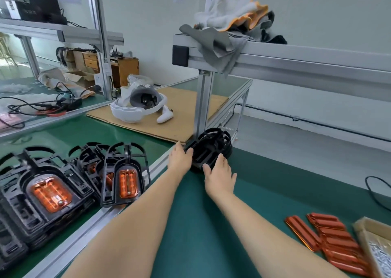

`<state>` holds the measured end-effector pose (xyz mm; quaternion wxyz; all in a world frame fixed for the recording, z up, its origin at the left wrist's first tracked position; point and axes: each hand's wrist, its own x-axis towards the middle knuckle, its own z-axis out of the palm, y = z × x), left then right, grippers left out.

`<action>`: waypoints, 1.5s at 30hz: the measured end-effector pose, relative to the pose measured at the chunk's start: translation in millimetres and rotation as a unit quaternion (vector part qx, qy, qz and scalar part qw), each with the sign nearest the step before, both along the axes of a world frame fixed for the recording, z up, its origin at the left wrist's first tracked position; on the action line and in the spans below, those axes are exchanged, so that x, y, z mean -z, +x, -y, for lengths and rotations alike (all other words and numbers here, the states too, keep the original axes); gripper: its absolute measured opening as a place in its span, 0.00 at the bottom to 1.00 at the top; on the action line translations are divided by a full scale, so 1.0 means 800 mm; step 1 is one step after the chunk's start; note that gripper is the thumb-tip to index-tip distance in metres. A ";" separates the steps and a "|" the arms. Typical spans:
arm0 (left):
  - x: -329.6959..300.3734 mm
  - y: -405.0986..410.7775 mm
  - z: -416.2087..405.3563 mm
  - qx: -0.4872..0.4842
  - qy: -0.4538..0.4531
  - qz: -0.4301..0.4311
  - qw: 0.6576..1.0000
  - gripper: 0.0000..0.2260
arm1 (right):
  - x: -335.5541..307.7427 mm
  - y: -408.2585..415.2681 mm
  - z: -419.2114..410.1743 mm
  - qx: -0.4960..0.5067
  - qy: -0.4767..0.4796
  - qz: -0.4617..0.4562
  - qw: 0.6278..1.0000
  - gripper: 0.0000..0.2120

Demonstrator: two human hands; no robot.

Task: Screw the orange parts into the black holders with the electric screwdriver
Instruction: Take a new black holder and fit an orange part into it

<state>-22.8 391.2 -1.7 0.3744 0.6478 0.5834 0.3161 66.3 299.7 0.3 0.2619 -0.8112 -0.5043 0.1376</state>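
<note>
Both forearms are reaching toward twelve o'clock, hands meeting on a stack of black holders [211,150].

Left hand [179,157] is curling its fingers over the stack's nine o'clock edge and right hand [219,175] is gripping the six o'clock edge, fingers bent over the rim; the stack is sitting on the green mat [190,224] against the foot of an aluminium post [203,102], its long axis running from seven toward one o'clock, rounded end pointing away. Orange parts [334,241] are lying in an overlapping pile at four o'clock, long axes slanting toward ten o'clock, just beside a cardboard box [374,241]. Finished holders with orange inserts [48,193] are crowding the eight o'clock side beyond an aluminium rail [84,233]. Open mat is stretching between the forearms and out toward three o'clock.
</note>
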 end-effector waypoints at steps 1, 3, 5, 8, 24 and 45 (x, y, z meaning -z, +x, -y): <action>0.002 0.001 -0.004 -0.002 -0.019 0.039 0.999 0.27 | 0.000 0.001 -0.002 -0.003 -0.001 -0.012 1.000 0.31; 0.003 0.003 -0.009 0.003 -0.042 0.082 0.996 0.26 | 0.001 0.003 -0.004 -0.009 0.003 -0.051 0.999 0.31; 0.005 0.005 -0.013 0.015 -0.046 0.110 0.993 0.25 | 0.002 0.005 -0.006 -0.015 0.011 -0.089 0.996 0.31; 0.007 0.006 -0.016 0.029 -0.049 0.143 0.988 0.23 | 0.002 0.008 -0.006 -0.017 0.023 -0.136 0.990 0.30; -0.006 -0.001 0.127 0.052 0.011 0.082 0.995 0.12 | 0.004 0.030 0.114 -0.059 0.078 -0.203 0.974 0.28; -0.023 -0.002 0.237 -0.042 0.040 -0.002 0.998 0.19 | -0.023 0.022 0.200 -0.048 0.084 -0.154 0.983 0.26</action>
